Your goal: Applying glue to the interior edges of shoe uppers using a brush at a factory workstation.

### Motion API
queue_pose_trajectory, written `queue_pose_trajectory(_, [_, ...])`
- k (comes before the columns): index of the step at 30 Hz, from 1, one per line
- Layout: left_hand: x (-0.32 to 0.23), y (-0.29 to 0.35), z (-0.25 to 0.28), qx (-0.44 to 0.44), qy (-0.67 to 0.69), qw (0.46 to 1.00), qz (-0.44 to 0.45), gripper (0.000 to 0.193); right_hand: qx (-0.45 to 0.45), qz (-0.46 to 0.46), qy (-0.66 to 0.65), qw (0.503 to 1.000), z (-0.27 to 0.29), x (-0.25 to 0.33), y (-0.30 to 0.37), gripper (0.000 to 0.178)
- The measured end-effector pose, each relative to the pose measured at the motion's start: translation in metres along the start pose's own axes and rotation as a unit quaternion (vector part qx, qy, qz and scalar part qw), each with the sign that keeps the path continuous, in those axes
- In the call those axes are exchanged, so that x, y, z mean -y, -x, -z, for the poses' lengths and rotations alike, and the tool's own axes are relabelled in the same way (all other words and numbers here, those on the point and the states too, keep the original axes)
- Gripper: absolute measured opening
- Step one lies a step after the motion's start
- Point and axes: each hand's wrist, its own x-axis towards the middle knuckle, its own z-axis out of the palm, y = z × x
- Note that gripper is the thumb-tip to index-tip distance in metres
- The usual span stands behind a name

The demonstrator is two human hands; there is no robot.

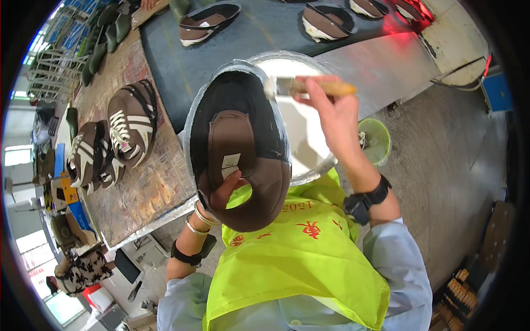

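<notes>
My left hand (223,190) grips a brown shoe upper (270,190), its thumb through the foot opening. The upper's open underside faces me, with black lining, a brown inner piece bearing a white label, and a pale grey edge all round. Pinched in my right hand (334,113) is a brush (331,88) with a wooden handle. Its bristle end, slightly blurred, is at the upper's right edge near the toe; I cannot tell whether it touches. Below both hands stands a round tub (290,54) holding something smooth and white.
On a worn board at left stand several brown lace-up shoes (132,122). More shoe uppers (328,23) lie along a dark belt (265,36), toward a red light at far right. Dark green shoes (110,38) sit at the far left. A green bin (375,140) is on the floor.
</notes>
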Motion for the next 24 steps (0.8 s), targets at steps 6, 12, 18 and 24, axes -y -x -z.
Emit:
queue_pose_trajectory(6, [0.012,0.015,-0.014,-0.020,0.145,0.981,0.125,0.040,-0.001,-0.020,-0.171,0.985,-0.001,0.002,-0.018,0.029])
queue_pose_trajectory(12, [0.021,-0.009,-0.008,-0.081,0.466,0.860,0.193,0.033,-0.036,-0.234,-0.165,0.958,0.016,-0.025,0.045,0.025])
queue_pose_trajectory(18, [0.014,-0.043,0.005,-0.136,0.442,0.813,0.353,0.026,-0.001,-0.118,-0.006,0.993,0.014,0.000,0.046,0.016])
queue_pose_trajectory(24, [0.009,-0.058,-0.005,-0.204,0.441,0.802,0.347,0.025,0.026,-0.001,0.000,1.000,0.002,0.000,0.047,0.011])
